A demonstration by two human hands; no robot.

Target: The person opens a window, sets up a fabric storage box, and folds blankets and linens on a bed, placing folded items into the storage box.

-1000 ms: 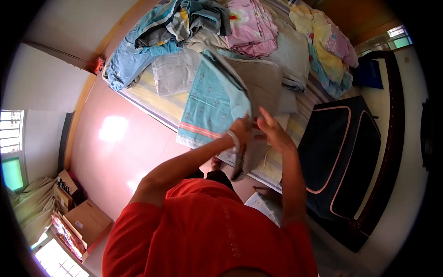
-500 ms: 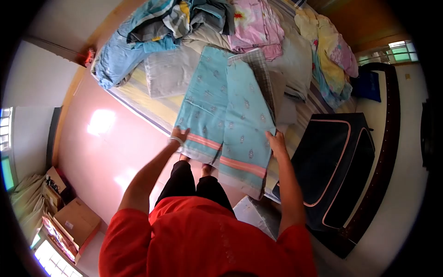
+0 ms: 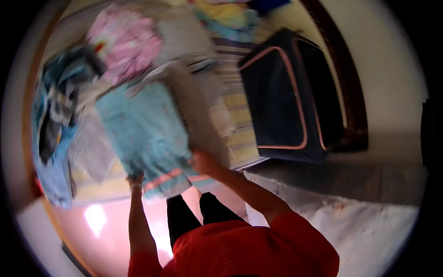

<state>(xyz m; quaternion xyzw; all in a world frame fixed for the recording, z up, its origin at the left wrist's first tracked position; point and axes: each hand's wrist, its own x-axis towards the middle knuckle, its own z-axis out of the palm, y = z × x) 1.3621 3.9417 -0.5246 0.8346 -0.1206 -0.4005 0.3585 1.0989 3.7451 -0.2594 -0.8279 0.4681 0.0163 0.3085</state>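
Note:
A teal printed cloth [image 3: 143, 129] with a coral band and a pale lower edge lies over the bed, its near end hanging toward my legs. My left hand [image 3: 135, 179] is closed on its left edge near the coral band. On the opposite side, my right hand [image 3: 202, 161] grips the cloth's right edge, slightly higher up. Motion smears both sets of fingers. A brownish-grey folded fabric [image 3: 196, 108] lies beside the cloth on the right, and a grey folded piece [image 3: 92, 145] is to its left.
Pink bedding [image 3: 127, 41] and a blue-and-grey clothes heap [image 3: 57, 115] lie on the striped bed [image 3: 237, 104]. A dark storage box [image 3: 274, 99] with pink piping stands at right. Near my right side is a whitish surface [image 3: 341, 226]. Pink floor [image 3: 110, 235] shows below.
My view has turned right, so the bed and its heaps sit further left. The teal cloth's near end now looks bunched between my hands, and both hands still hold it.

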